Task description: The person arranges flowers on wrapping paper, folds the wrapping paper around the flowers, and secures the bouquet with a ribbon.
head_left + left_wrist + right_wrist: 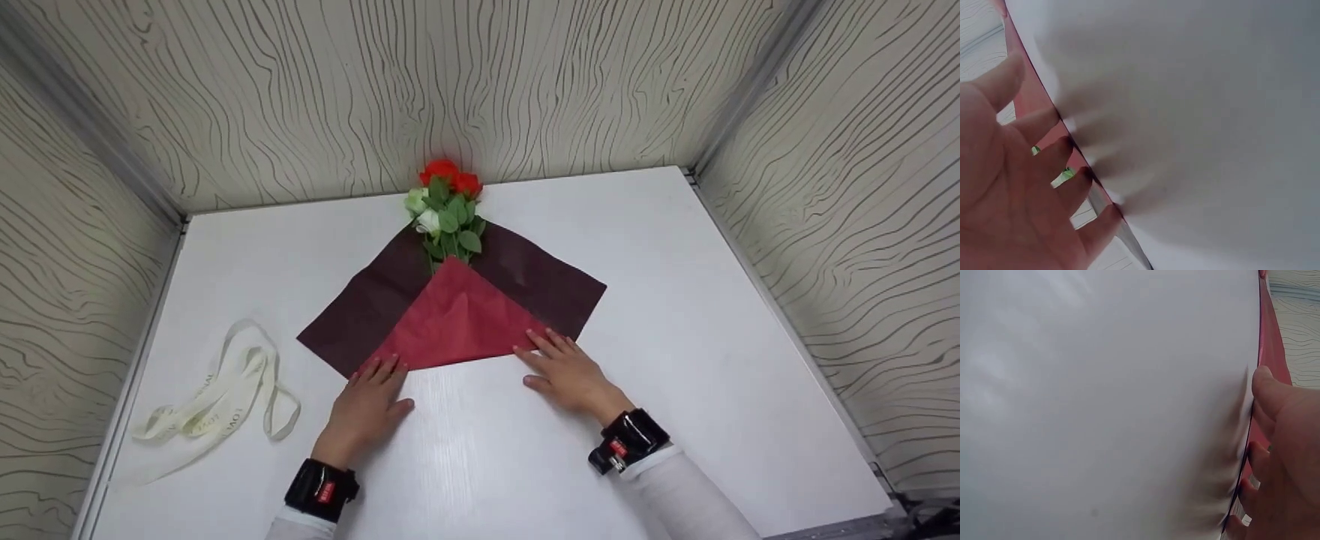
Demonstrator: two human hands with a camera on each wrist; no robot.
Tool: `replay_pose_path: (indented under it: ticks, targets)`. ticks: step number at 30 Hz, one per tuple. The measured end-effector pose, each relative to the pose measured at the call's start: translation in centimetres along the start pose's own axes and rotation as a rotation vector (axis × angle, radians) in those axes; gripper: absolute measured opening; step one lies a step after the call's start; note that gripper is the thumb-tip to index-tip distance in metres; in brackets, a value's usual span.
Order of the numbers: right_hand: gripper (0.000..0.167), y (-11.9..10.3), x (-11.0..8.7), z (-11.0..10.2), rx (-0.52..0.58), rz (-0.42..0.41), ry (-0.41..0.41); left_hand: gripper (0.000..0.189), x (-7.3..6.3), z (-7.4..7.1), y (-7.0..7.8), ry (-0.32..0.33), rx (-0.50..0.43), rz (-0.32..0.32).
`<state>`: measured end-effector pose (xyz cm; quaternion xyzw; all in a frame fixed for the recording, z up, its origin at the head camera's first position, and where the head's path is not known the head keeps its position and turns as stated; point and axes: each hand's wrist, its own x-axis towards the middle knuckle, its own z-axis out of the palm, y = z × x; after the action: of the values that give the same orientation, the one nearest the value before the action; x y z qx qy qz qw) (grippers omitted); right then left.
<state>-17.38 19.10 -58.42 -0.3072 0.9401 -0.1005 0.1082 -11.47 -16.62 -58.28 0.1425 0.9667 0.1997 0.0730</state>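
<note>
A sheet of wrapping paper lies on the table, its dark side (529, 270) up and its near part folded over into a red triangle (461, 319). Artificial flowers (450, 206), red and white with green leaves, lie at the far side, their stems running under the red flap's tip. My left hand (367, 409) lies with extended fingers on the left end of the folded edge. At the right end, my right hand (570, 375) presses its straight fingers on the fold. Both wrist views show fingertips along the paper's edge (1081, 154), the left thumb (1008, 81) apart from them.
A loose, looped cream ribbon (247, 382) with printed letters lies on the left of the white table (675, 360). Wood-grain panels (480, 82) wall the table at the back and both sides. Black straps (636, 435) circle both wrists.
</note>
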Motion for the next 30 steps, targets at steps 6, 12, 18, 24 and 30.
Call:
replay_pose_path:
  ticks: [6,12,18,24,30]
  targets:
    - [0.05,-0.2,0.5,-0.5,0.036,0.02,0.01,0.042,1.4,-1.0,-0.6,0.172,-0.039,-0.07]
    - [0.045,-0.6,1.2,-0.7,0.062,0.067,0.053,0.047,2.6,-2.1,-1.0,0.361,-0.116,-0.261]
    - [0.043,-1.0,1.4,-0.6,0.057,0.09,0.077,0.05,2.3,-2.0,-0.5,0.434,-0.473,-0.409]
    - [0.044,-1.0,1.4,-0.6,0.059,0.102,0.062,0.066,1.7,-1.8,-2.0,0.433,-0.418,-0.489]
    - [0.045,-0.9,1.4,-0.6,0.053,0.098,0.054,0.1,2.0,-1.8,-4.2,0.342,-0.143,-0.449]
